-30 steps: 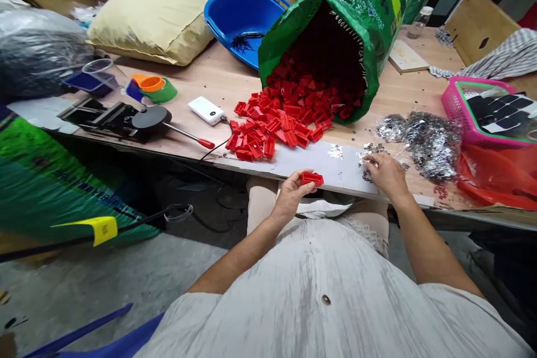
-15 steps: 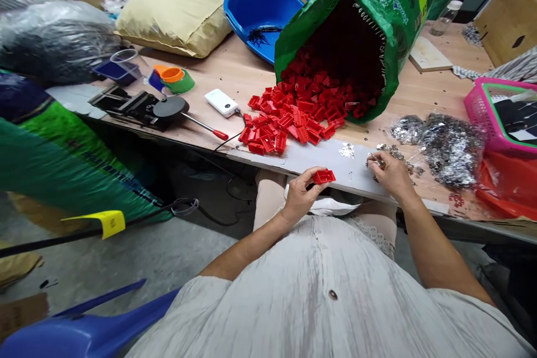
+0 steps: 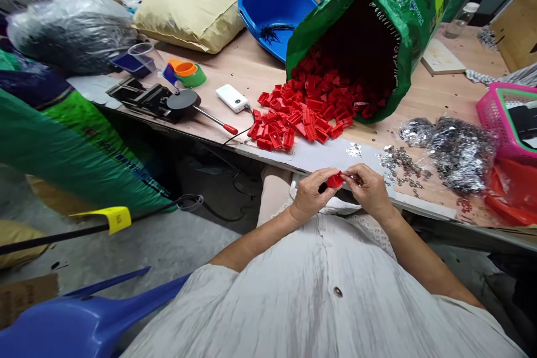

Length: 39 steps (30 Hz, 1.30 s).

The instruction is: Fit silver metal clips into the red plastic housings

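Observation:
My left hand (image 3: 311, 196) is closed on a small red plastic housing (image 3: 334, 180), held over my lap at the table's front edge. Against the housing's right side, my right hand (image 3: 369, 189) pinches with thumb and fingers; whatever lies between them is too small to make out, perhaps a bit of metal. Just beyond the right hand lie loose small metal pieces (image 3: 400, 162) on the table. A little pile of flat silvery pieces (image 3: 353, 150) rests on the grey sheet (image 3: 325, 155). Many like red housings (image 3: 310, 112) spill from a green sack (image 3: 403, 67) lying on its side.
A black lever tool (image 3: 180, 102) with a red-tipped handle and a white power bank (image 3: 232, 98) lie to the left. Behind are a blue basin (image 3: 262, 8) and a stuffed cream sack (image 3: 193, 3). Bagged metal parts (image 3: 461, 151) and a pink basket (image 3: 490, 106) stand right.
My right hand has come left from the loose metal pieces to the red housing. My left hand has turned the housing. The whole view has shifted slightly.

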Each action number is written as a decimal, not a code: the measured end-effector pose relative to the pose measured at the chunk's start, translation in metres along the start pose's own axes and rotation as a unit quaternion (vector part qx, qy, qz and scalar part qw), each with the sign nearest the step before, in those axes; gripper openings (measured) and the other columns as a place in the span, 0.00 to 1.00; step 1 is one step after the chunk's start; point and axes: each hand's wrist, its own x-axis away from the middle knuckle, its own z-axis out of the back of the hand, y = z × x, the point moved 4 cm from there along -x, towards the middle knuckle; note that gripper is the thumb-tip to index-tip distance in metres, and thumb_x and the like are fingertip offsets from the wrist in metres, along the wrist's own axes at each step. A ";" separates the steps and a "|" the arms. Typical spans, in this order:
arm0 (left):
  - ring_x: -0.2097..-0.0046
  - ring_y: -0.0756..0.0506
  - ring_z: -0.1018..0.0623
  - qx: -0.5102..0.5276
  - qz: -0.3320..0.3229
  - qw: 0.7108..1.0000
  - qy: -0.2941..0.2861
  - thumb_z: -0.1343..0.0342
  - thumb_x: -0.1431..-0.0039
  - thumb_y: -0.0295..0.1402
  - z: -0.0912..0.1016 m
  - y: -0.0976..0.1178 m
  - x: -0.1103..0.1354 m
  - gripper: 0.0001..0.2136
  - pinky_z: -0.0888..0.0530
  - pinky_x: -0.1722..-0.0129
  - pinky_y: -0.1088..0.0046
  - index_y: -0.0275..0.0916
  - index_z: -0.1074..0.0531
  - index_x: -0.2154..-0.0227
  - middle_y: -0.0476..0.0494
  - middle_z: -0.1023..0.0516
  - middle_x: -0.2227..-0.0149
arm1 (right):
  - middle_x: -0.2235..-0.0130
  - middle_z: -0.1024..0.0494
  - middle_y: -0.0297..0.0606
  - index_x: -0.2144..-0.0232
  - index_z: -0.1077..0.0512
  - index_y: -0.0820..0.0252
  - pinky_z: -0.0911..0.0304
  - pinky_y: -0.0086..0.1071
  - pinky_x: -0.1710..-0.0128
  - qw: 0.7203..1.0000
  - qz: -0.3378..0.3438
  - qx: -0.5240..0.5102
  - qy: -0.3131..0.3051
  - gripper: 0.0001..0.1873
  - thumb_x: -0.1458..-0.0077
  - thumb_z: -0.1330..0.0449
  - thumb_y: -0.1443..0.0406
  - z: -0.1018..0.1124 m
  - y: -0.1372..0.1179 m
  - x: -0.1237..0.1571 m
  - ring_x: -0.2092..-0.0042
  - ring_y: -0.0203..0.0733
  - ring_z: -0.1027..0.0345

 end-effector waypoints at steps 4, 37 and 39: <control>0.51 0.46 0.20 -0.002 -0.002 1.000 -0.008 0.42 0.40 0.27 -0.002 -0.002 0.004 0.15 0.22 0.49 0.68 0.40 0.28 0.50 0.42 0.19 0.53 | 0.68 0.24 0.37 0.64 0.29 0.55 0.35 0.34 0.66 0.999 0.041 -0.003 -0.022 0.04 0.38 0.44 0.66 -0.001 -0.002 -0.001 0.67 0.41 0.30; 0.47 0.44 0.21 0.080 0.013 0.993 -0.092 0.48 0.40 0.24 -0.005 -0.007 0.019 0.17 0.23 0.47 0.63 0.40 0.28 0.48 0.38 0.20 0.50 | 0.71 0.37 0.27 0.67 0.38 0.56 0.50 0.27 0.75 0.884 -0.270 -0.339 -0.175 0.19 0.50 0.35 0.53 -0.026 0.023 0.016 0.73 0.31 0.46; 0.47 0.44 0.21 0.098 0.029 0.991 -0.091 0.48 0.40 0.24 -0.004 -0.009 0.021 0.18 0.23 0.47 0.62 0.41 0.28 0.48 0.39 0.20 0.50 | 0.72 0.38 0.26 0.67 0.39 0.56 0.52 0.27 0.76 0.861 -0.288 -0.377 -0.185 0.21 0.50 0.34 0.51 -0.026 0.022 0.018 0.74 0.30 0.47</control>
